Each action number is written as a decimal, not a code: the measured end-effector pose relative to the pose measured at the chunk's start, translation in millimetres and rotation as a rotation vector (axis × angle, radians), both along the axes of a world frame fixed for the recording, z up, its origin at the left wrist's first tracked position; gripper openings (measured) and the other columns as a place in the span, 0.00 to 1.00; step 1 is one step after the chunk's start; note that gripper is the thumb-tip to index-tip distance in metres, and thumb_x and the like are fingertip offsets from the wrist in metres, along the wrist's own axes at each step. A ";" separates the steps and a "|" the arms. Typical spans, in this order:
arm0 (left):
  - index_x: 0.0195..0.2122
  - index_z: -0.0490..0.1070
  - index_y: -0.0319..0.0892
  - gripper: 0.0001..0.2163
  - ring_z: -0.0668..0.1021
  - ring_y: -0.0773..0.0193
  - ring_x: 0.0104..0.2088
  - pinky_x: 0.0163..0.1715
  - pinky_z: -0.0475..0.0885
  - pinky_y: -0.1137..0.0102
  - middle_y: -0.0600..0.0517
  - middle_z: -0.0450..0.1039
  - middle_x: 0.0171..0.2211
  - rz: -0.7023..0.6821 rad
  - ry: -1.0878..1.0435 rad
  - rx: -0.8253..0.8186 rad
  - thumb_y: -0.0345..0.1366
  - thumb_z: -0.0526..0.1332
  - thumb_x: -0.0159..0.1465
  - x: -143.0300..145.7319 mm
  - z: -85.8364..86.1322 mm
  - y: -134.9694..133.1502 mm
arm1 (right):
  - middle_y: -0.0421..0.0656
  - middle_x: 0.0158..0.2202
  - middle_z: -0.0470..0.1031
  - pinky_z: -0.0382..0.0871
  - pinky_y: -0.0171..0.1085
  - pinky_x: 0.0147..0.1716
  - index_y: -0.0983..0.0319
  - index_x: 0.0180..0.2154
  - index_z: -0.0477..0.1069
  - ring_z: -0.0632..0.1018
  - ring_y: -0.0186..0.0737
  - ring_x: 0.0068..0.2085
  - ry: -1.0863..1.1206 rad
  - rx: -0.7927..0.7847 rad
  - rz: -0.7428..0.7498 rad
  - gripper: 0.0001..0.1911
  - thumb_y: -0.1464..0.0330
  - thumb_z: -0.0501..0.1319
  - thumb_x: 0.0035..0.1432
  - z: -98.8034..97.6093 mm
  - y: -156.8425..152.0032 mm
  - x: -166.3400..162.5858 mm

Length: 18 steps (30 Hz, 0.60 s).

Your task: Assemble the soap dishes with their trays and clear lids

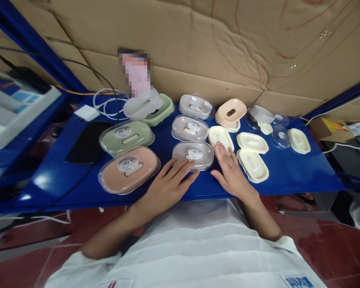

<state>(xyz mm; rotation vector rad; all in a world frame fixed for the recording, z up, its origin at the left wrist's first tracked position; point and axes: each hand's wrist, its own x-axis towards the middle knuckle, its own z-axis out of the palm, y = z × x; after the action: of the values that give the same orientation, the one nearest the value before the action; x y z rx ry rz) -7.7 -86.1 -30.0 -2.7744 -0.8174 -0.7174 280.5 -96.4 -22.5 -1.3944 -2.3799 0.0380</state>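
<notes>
My left hand point(171, 184) lies with fingers stretched out, its fingertips over the near edge of a grey oval box point(202, 149) with a clear lid and round sticker. My right hand point(229, 168) is spread, fingertips at the near end of a cream oval tray point(220, 136). Two more cream trays, one upper point(252, 143) and one lower point(255, 166), lie to its right. A second grey lidded box point(186, 128) sits behind the first. Left of my left hand are a pink lidded box point(135, 176) and a green one point(138, 130).
A black phone point(88, 142) and white charger point(88, 113) with cable lie at the left. Along the back stand a peach box point(231, 112), another grey box point(195, 106) and a grey piece point(144, 105) leaning on a green tray point(165, 112). Clear lids point(280, 138) lie at the right. Cardboard point(198, 44) walls the back.
</notes>
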 end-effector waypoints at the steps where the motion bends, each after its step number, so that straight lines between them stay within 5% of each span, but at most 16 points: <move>1: 0.66 0.74 0.40 0.18 0.75 0.44 0.69 0.72 0.68 0.45 0.39 0.71 0.70 0.046 -0.002 -0.024 0.32 0.62 0.76 1.9 0.8 1.0 | 0.55 0.79 0.55 0.52 0.67 0.77 0.57 0.82 0.36 0.56 0.57 0.80 -0.006 0.009 -0.072 0.42 0.58 0.55 0.79 0.3 1.8 4.9; 4: 0.70 0.68 0.36 0.23 0.68 0.39 0.74 0.73 0.66 0.41 0.33 0.62 0.75 0.121 -0.028 -0.057 0.36 0.63 0.77 5.4 2.1 3.7 | 0.53 0.71 0.72 0.54 0.68 0.76 0.57 0.75 0.61 0.68 0.59 0.75 -0.032 0.007 -0.202 0.29 0.60 0.56 0.79 0.4 -0.8 20.7; 7: 0.72 0.67 0.37 0.24 0.66 0.41 0.76 0.73 0.67 0.45 0.33 0.60 0.76 0.024 -0.023 -0.056 0.34 0.63 0.76 3.9 1.0 3.0 | 0.52 0.63 0.79 0.63 0.63 0.73 0.58 0.61 0.75 0.77 0.56 0.68 0.058 -0.017 -0.171 0.17 0.60 0.61 0.77 -0.1 -15.2 33.2; 11: 0.71 0.67 0.39 0.23 0.69 0.50 0.74 0.74 0.68 0.53 0.39 0.64 0.75 -0.176 0.005 -0.053 0.30 0.61 0.76 1.1 -0.5 -0.5 | 0.49 0.57 0.82 0.64 0.62 0.74 0.57 0.51 0.77 0.79 0.53 0.66 0.225 -0.071 -0.049 0.08 0.64 0.66 0.74 -0.4 -40.8 44.5; 18: 0.67 0.69 0.37 0.18 0.74 0.51 0.69 0.69 0.72 0.53 0.42 0.73 0.69 -0.248 0.041 -0.129 0.31 0.57 0.79 8.3 1.5 1.5 | 0.43 0.70 0.74 0.60 0.65 0.76 0.49 0.62 0.77 0.67 0.51 0.76 0.205 -0.297 0.175 0.17 0.67 0.61 0.77 15.9 -45.6 61.2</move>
<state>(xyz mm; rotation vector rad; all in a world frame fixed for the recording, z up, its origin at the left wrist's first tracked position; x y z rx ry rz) 0.6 -84.6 -28.4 -3.0315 -0.5338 -0.6645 341.7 -142.0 -6.6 -1.2298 -2.3833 0.5745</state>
